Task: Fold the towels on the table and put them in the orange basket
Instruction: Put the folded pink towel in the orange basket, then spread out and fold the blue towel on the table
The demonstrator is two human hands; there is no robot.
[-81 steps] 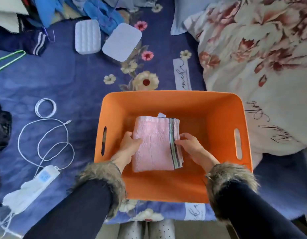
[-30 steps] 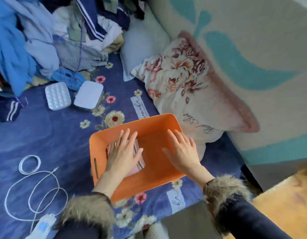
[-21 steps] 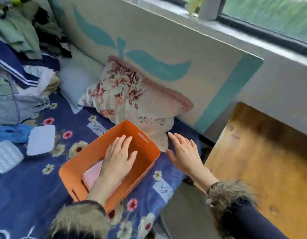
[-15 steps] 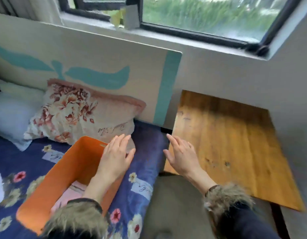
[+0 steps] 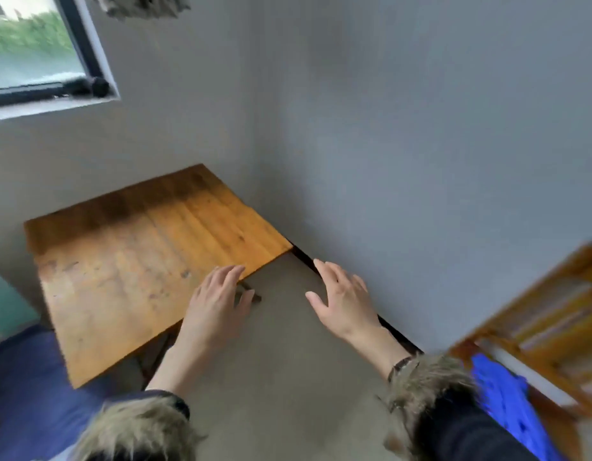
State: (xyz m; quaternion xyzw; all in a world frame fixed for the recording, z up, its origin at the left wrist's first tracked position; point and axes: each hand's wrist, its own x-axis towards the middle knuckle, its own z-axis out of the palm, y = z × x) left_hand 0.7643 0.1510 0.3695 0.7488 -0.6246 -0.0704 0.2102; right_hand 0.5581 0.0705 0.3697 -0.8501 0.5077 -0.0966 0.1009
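Left grip: my left hand (image 5: 218, 304) is spread, fingers straight and a little apart, palm down, holding nothing. It hangs over the near right edge of the bench (image 5: 131, 267), with the fingertips reaching in above the wood; I cannot tell whether they touch it.

Right grip: my right hand (image 5: 343, 301) is spread too, fingers straight and fanned, empty. It hangs off the bench, beyond its right corner, above the grey floor (image 5: 281, 377) and close to the grey wall (image 5: 421, 144).

Sleeves: dark, with shaggy fur cuffs (image 5: 424, 387) at both wrists.

Bench: a worn wooden top set into the corner of the room, its far edges against the walls, below the window (image 5: 35, 51).

Towels and orange basket: neither shows in this view, so I cannot say where they lie.

Bed: a strip of dark blue cover (image 5: 25, 387) shows just off the bench's near left corner.

Right side: a blurred wooden frame (image 5: 547, 314) with bright blue cloth (image 5: 500, 397) beside it.
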